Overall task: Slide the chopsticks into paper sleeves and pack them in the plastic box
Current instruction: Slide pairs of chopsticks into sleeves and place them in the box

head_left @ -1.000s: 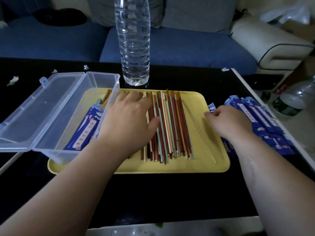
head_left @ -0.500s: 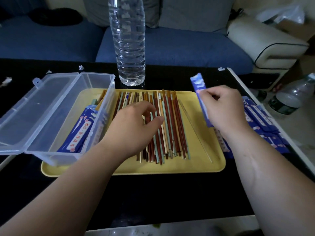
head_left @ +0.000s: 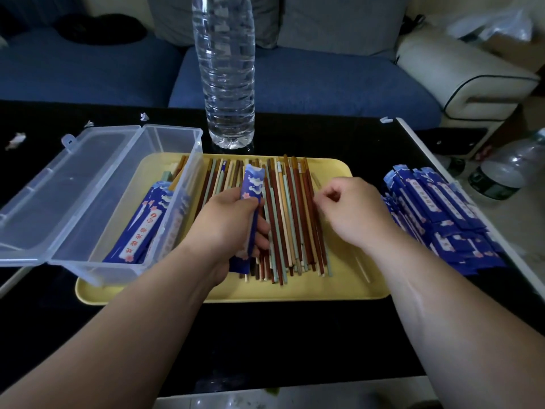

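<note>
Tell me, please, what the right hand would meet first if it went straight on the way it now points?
The right hand points left, so it would most likely meet the loose chopsticks on the yellow tray first, before the paper sleeve in the left hand; depth is unclear.

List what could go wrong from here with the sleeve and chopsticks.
1. The chopsticks lie packed together in mixed colours, so the right hand may lift a mismatched pair or drag neighbours along.
2. The left hand holds the sleeve around its middle; the paper might buckle as sticks enter.
3. The water bottle stands close behind the tray; a forward reach might topple it.
</note>
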